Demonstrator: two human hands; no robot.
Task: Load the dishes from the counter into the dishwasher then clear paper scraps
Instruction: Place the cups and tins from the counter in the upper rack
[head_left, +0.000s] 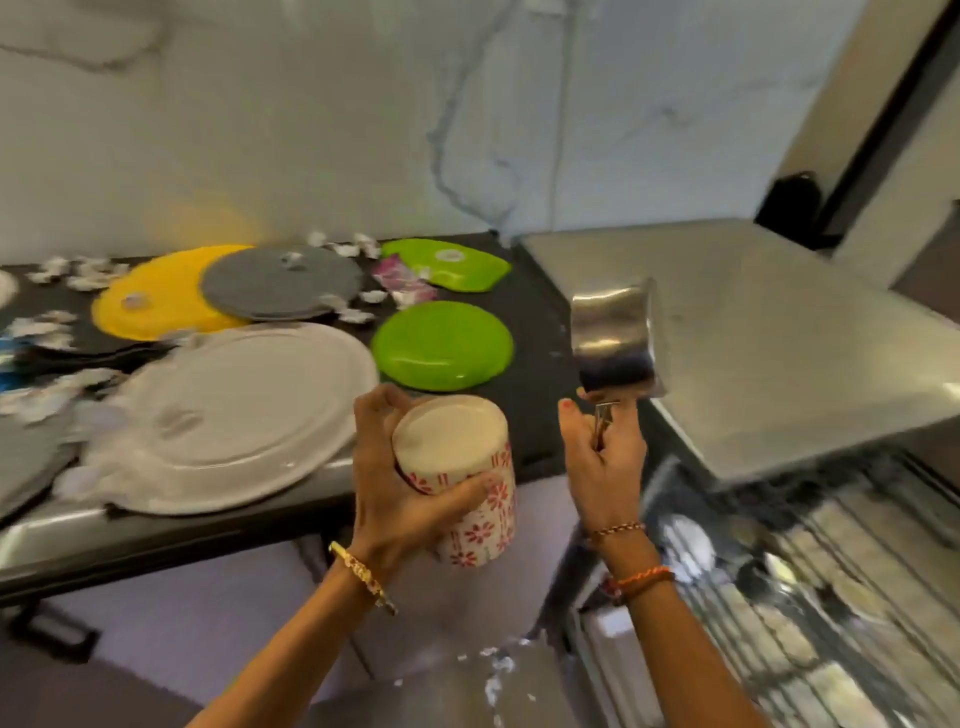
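Note:
My left hand (400, 483) grips a white cup with red flowers (467, 499), its pale base turned toward me. My right hand (605, 457) holds a small steel pot (615, 338) by its handle, raised just right of the counter's end. On the dark counter (524, 322) lie a large white oval plate (223, 421), a yellow plate (150, 301), a grey plate (280, 280), and two green plates (441, 345) (457, 267). Crumpled white paper scraps (78, 270) are scattered among them. The dishwasher rack (810, 561) shows at lower right.
A steel surface (753, 332) juts out at right above the wire rack. A marble wall rises behind the counter. More paper scraps (493, 670) lie on a surface below my arms. A grey dish edge (26, 462) sits at far left.

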